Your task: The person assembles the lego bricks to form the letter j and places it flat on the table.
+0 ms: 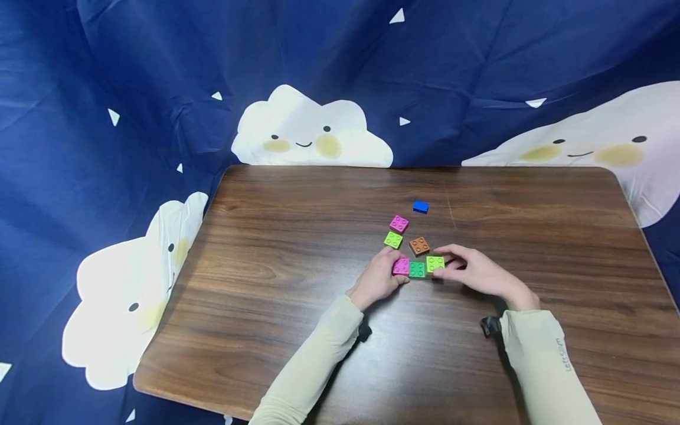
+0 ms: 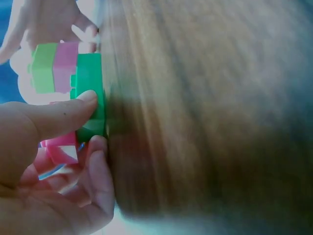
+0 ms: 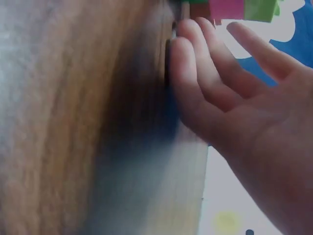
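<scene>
In the head view my left hand (image 1: 378, 277) grips a small assembly of toy building bricks at the table's middle. Its thumb lies on the side of the green brick (image 2: 89, 81), and the other fingers curl around the left end, by a magenta brick (image 1: 401, 266). At the assembly's right end a lime brick (image 1: 435, 264) sits on a pink brick (image 2: 65, 66), both raised above the green one. Beside that end is my right hand (image 1: 480, 273), fingers loosely bent and apart. In the right wrist view its fingertips (image 3: 182, 49) stand just short of the bricks, pinching nothing.
Behind the assembly lie an orange-brown brick (image 1: 419, 246), another lime brick (image 1: 393, 239), another magenta brick (image 1: 399, 224) and a small blue brick (image 1: 421, 207). All rest on the brown wooden table (image 1: 276, 283). A blue cloth (image 1: 425, 59) with cloud prints hangs along its back and left.
</scene>
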The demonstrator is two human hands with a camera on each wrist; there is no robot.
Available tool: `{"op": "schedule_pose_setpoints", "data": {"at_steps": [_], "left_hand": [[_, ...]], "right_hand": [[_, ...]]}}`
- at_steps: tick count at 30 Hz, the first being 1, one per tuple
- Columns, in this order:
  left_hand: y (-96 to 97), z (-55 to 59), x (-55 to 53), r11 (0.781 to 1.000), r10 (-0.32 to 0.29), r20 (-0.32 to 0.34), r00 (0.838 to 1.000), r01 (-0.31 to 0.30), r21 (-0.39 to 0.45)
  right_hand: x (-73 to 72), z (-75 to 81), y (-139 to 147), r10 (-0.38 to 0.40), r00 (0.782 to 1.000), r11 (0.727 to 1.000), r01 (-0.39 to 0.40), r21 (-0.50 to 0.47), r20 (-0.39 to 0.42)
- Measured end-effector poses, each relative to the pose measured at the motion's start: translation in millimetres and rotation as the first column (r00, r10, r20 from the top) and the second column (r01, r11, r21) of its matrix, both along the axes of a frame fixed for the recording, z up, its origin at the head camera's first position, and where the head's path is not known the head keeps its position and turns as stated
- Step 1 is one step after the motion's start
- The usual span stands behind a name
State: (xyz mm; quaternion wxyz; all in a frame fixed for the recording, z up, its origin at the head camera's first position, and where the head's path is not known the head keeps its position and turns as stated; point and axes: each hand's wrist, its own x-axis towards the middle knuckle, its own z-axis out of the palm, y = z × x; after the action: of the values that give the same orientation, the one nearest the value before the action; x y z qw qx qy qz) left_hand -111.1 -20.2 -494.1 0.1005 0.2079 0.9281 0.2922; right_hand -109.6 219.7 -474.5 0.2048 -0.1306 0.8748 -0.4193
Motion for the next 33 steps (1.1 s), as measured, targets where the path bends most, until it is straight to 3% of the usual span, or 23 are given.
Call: {"op": "schedule_pose_setpoints", "data": {"at_steps": [5, 8, 11, 19, 25, 33], "left_hand": [[-2.3, -0.2, -0.3, 1.000, -0.006, -0.001, 1.000, 0.006, 0.001], [-3.0, -0.3, -0.9, 1.000, -0.011, -0.010, 1.000, 0.011, 0.000], [-3.2, -0.6, -1.3, 1.000, -0.012, -0.014, 1.000, 0.012, 0.006], [-2.3, -1.9, -1.6, 1.000, -0.009, 0.002, 1.000, 0.009, 0.014], [-2.2, -1.5, -1.2, 1.000, -0.004, 0.015, 1.000, 0.004, 0.003], [-2.9, -1.5, -2.3, 1.000, -0.006, 0.016, 1.000, 0.006, 0.004]], "right_hand": [[-10.2, -4.8, 5, -0.101, 0.994, 0.993, 0.099, -0.057, -0.030], [-16.8, -9.2, 3, -0.146, 0.986, 0.989, 0.144, -0.026, -0.086], [-23.2, -11.6, -2, -0.143, 0.979, 0.989, 0.146, 0.008, -0.144], [-41.4, -14.6, -13, -0.020, 0.978, 0.999, 0.025, 0.025, -0.210], [-51.0, -13.9, -18, 0.102, 0.977, 0.995, -0.099, 0.027, -0.189], [-58.5, -13.8, -16, 0.146, 0.982, 0.989, -0.141, 0.050, -0.120]]}}
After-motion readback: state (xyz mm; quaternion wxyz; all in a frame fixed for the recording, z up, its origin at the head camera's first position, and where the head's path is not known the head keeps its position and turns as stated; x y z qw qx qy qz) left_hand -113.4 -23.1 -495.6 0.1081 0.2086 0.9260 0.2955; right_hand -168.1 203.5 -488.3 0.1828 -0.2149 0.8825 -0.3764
